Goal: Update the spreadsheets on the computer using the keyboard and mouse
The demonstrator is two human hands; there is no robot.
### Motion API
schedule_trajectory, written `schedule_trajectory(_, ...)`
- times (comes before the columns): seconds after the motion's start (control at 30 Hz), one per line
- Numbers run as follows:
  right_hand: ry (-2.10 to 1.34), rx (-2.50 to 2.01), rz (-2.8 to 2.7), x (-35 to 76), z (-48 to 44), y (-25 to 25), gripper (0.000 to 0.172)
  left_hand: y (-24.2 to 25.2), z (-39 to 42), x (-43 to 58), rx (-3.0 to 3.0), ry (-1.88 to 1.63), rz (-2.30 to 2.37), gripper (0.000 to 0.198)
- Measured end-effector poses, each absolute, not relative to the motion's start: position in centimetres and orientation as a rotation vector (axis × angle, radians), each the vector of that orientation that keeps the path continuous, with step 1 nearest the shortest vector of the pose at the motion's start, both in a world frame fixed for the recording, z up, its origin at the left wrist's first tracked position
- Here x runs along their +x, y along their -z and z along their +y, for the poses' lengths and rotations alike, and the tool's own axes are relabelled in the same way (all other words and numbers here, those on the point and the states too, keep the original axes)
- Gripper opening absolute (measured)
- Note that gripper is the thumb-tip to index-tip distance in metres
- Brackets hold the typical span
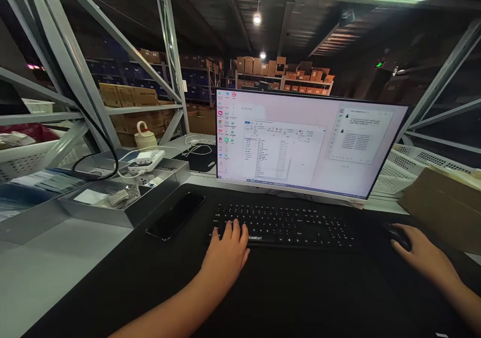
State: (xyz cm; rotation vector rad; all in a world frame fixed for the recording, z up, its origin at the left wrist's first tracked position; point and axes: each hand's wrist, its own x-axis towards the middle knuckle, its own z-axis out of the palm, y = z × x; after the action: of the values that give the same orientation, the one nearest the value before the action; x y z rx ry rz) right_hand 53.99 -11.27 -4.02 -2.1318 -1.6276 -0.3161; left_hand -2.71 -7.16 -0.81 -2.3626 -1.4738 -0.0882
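My left hand (226, 250) rests on the left end of a black keyboard (293, 223), fingers stretched flat over the keys and holding nothing. My right hand (419, 250) lies curled over a black mouse (399, 236) at the right of the keyboard. Both sit on a black desk mat (285, 298). Behind the keyboard stands a wide monitor (304, 142) showing a file window and a chat window.
A black phone (176, 215) lies left of the keyboard. A grey tray (124, 192) with a white adapter, cables and small bags stands at the left. White baskets (409, 165) and a cardboard box (443, 205) are at the right. Metal racking and shelves of cartons fill the background.
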Motion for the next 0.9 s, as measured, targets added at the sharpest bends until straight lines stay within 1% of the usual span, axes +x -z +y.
schedule_trajectory(0.27, 0.267, -2.225, -1.610, 52.7, -11.9, 2.7, 0.065, 1.2, -7.0, -2.7, -2.341, 0.064, -1.470, 0.051)
schedule_trajectory(0.53, 0.281, -2.190, -1.625, 52.8, -11.9, 3.0, 0.058, 1.1, -7.1, -2.8, -2.358, 0.081, -1.471, 0.052)
schedule_trajectory(0.9, 0.293, -2.206, -1.646, 54.0, -11.9, 3.9, 0.056, 0.8, -7.2, -2.7, -2.361, 0.044, -1.473, 0.052)
